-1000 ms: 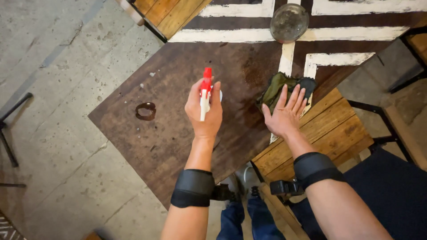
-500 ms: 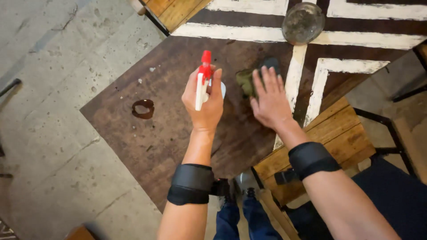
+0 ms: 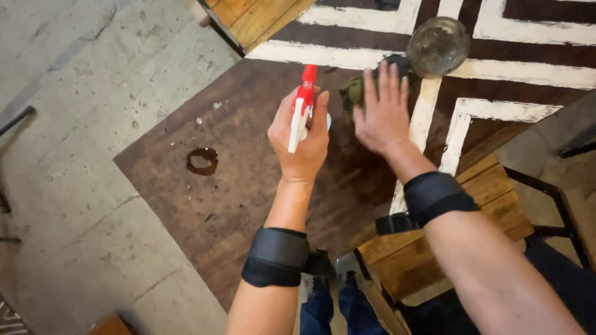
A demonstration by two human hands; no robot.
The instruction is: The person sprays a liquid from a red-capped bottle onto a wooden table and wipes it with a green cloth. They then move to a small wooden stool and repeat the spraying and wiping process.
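Ring stain (image 3: pixel 202 160) on tabletop (image 3: pixel 248 186) at 9 o'clock of my left hand (image 3: pixel 302 139). Left hand clamped round spray bottle (image 3: pixel 303 105) neck: light rigid plastic, grip below red trigger. Right hand (image 3: pixel 382 115) flat, fingers spread on soft olive cloth (image 3: pixel 355 90), limp, bunches easily. Since 0.5 s ago: cloth slid toward 12 o'clock, nearer glass jar (image 3: pixel 437 44).

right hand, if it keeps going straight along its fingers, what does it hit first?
The right hand lies flat on a dark green cloth on the table, fingers pointing up the picture. Straight on, it would probably meet the round glass dish first, though the dish's height is unclear.
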